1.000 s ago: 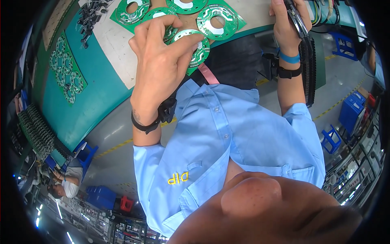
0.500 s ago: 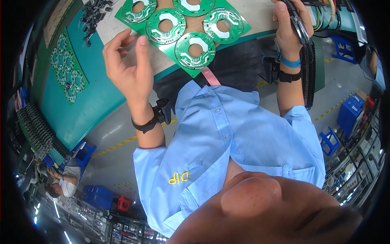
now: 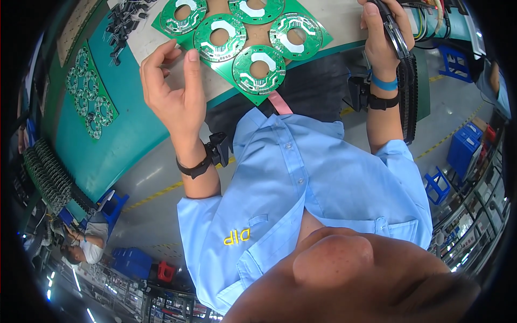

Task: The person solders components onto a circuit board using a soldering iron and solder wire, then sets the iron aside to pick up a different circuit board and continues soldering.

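Worker's left hand point(image 3: 175, 99) has lifted off the flat green panel of ring-shaped circuit boards point(image 3: 235, 37); now just beside it, empty, fingers loosely spread. Panel uncovered on pale worktop point(image 3: 344, 24); handling apparently paused. Right hand point(image 3: 383, 54) grips black-and-silver handheld tool point(image 3: 397, 40).

Left hand beside a green board, right hand gripping a black tool.
The left hand point(image 3: 175, 97), fingers loosely curled, is at the left edge of the board point(image 3: 235, 50), its thumb tip so close that contact cannot be told. Round discs with central holes fill the board, its near corner jutting past the table edge above a pink strip point(image 3: 279, 102). The right hand point(image 3: 382, 51) holds the tool point(image 3: 397, 37), near wires point(image 3: 421, 20). Farther left, a second board point(image 3: 92, 90) lies on a teal mat point(image 3: 126, 118), near black parts point(image 3: 125, 22).
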A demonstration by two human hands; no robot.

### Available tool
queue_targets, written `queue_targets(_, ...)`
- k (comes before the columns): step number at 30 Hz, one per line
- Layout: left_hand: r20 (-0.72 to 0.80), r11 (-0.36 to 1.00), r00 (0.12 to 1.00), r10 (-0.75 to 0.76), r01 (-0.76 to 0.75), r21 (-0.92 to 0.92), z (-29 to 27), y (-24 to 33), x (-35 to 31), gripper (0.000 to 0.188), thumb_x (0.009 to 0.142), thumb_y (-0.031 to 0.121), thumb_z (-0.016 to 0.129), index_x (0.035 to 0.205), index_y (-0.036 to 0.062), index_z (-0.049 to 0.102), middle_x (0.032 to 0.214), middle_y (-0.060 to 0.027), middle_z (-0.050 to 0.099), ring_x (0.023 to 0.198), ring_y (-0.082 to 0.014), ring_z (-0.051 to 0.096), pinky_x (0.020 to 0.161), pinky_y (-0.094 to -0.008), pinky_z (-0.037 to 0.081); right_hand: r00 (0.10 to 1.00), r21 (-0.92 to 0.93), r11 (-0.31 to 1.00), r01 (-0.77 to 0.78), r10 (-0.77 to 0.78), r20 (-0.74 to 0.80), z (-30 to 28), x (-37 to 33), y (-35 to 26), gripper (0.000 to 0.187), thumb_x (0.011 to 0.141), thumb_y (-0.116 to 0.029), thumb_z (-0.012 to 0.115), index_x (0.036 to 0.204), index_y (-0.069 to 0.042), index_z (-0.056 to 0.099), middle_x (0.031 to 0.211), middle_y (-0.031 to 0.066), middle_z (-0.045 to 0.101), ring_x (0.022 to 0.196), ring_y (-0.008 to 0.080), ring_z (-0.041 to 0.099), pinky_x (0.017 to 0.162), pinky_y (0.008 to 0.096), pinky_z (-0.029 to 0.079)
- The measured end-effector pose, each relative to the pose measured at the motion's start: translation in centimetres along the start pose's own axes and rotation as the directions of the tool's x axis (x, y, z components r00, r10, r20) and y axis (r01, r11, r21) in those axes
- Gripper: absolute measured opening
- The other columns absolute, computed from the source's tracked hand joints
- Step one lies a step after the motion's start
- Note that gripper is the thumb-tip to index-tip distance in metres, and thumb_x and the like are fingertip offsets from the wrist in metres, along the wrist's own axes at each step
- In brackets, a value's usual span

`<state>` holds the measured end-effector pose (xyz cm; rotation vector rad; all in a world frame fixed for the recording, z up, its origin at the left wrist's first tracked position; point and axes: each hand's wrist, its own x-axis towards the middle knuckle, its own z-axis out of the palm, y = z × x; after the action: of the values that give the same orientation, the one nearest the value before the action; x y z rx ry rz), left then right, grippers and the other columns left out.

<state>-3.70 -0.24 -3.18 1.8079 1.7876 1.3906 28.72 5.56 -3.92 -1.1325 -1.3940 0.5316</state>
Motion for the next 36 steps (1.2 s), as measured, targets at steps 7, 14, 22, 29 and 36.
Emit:
queue_targets(7,0.035,0.999,0.999,0.035,-0.036,0.019,-0.1,0.4,0.1,0.032,0.087,0.017,0.081,0.115,0.0067,0.070,0.101,-0.0072,0.068,0.093,-0.0207,0.061,0.081,-0.0337,0.046,1.000,-0.005,1.000,0.006,-0.006,0.007,0.3,-0.1,0.7,0.031,0.097,-0.007,0.069,0.126,0.002,0.062,0.092,0.0049,0.070,0.067,0.0053,0.056,0.060,0.0191,0.045)
queue_targets(14,0.204,0.940,0.935,0.291,-0.319,0.120,-0.4,0.7,1.0,0.031,0.085,0.018,0.083,0.114,0.0099,0.074,0.109,-0.0070,0.065,0.105,-0.0245,0.055,0.092,-0.0354,0.043,0.979,0.340,0.938,-0.069,-0.002,0.205,-4.3,-0.5,0.5,0.041,0.094,-0.019,0.070,0.126,0.005,0.061,0.082,0.0126,0.066,0.070,0.0181,0.059,0.071,0.0310,0.051)
queue_targets(22,0.148,0.956,0.963,0.223,-0.246,0.162,-0.8,1.4,0.5,0.027,0.086,0.013,0.082,0.113,0.0091,0.076,0.111,-0.0066,0.067,0.110,-0.0236,0.055,0.096,-0.0350,0.042,0.937,0.394,0.901,-0.183,0.039,0.348,-6.3,-3.5,-5.1,0.039,0.085,-0.023,0.075,0.110,0.006,0.069,0.082,0.0137,0.066,0.067,0.0152,0.058,0.063,0.0268,0.045)
queue_targets(29,0.339,0.935,0.891,0.303,-0.346,0.073,-0.2,3.2,0.7,0.025,0.082,0.015,0.082,0.107,0.0186,0.080,0.119,-0.0036,0.064,0.116,-0.0275,0.049,0.098,-0.0409,0.036,0.795,0.259,0.933,-0.249,0.044,0.605,-7.1,-2.9,-6.4,0.040,0.076,-0.020,0.078,0.105,0.006,0.069,0.086,0.0145,0.069,0.071,0.0192,0.064,0.063,0.0295,0.048)
queue_targets(36,0.442,0.913,0.828,0.345,-0.406,0.047,1.0,4.3,0.9,0.025,0.079,0.014,0.081,0.103,0.0218,0.081,0.125,-0.0034,0.062,0.118,-0.0291,0.048,0.098,-0.0427,0.033,0.733,0.165,0.965,-0.205,0.039,0.679,-6.1,-2.1,-6.9,0.042,0.071,-0.020,0.081,0.102,0.006,0.068,0.075,0.0123,0.062,0.061,0.0189,0.053,0.056,0.0312,0.037)
